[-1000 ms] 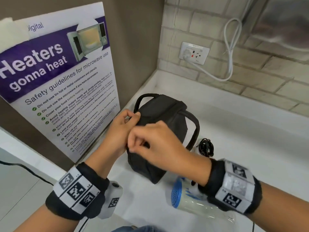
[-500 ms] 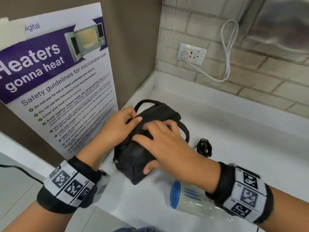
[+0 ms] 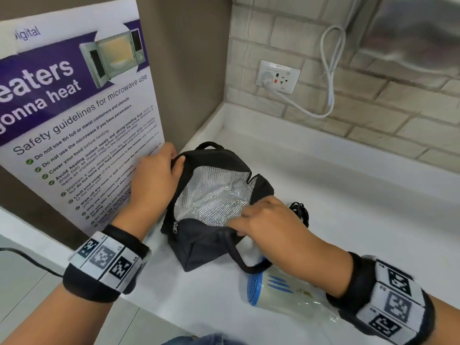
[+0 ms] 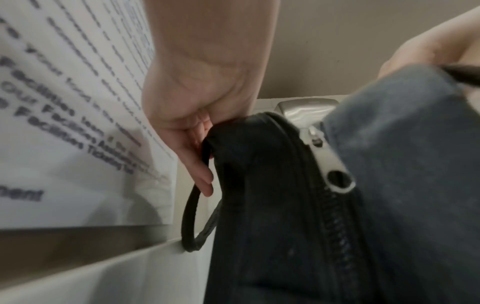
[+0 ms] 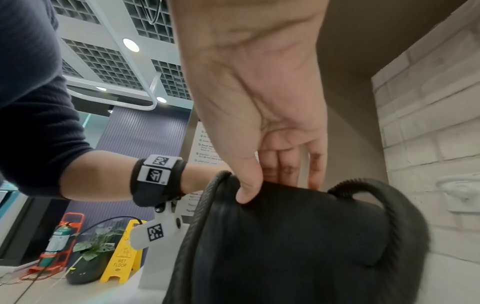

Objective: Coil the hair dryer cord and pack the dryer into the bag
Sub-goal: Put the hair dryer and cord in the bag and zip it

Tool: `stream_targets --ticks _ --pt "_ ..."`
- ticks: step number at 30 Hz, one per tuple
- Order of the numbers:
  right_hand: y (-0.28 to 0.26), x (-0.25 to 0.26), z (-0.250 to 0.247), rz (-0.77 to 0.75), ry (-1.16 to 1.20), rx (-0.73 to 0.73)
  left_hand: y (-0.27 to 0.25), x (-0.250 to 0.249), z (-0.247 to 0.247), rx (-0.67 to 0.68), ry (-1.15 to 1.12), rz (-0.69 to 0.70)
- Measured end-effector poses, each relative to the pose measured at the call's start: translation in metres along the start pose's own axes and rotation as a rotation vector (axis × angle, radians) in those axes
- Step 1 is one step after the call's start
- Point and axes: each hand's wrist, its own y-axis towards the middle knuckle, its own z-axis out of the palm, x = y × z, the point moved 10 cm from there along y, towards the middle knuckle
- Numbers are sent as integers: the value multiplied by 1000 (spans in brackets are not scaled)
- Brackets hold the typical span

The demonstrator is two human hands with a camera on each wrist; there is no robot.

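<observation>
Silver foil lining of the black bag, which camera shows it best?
The head view: the silver foil lining shows through the black bag's opened mouth. The left wrist view shows only the bag's outer fabric and zipper; the right wrist view, its dark outside and handles.

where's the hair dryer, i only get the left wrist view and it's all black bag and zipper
Observer: In the head view the hair dryer lies on the white counter just in front of the insulated bag, under the right forearm.
Operator: is the bag open
Observer: Yes, its silver lining shows; the left hand and right hand hold opposite rims.
Operator: and the cord
Observer: A black coiled cord lies on the counter, right of the bag.
</observation>
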Motion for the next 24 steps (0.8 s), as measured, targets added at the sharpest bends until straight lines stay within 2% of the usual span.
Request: stream_targets --ticks 6,10,13,15,18,24 --pt "2 -20 -13 48 203 -103 -6 -10 4 68 34 -15" --pt "-14 -62 -31 190 336 -197 -16 -22 11 153 86 20" --pt "-28 -100 -30 328 400 -204 -23 -43 3 120 50 59" --pt "-37 -122 -22 391 388 -189 -30 -66 -7 69 -14 138" --pt "-52 -151 1 450 363 -117 -47 -110 -15 20 -101 326" --pt "-80 -183 77 504 308 174 -98 -183 30 152 -40 695"
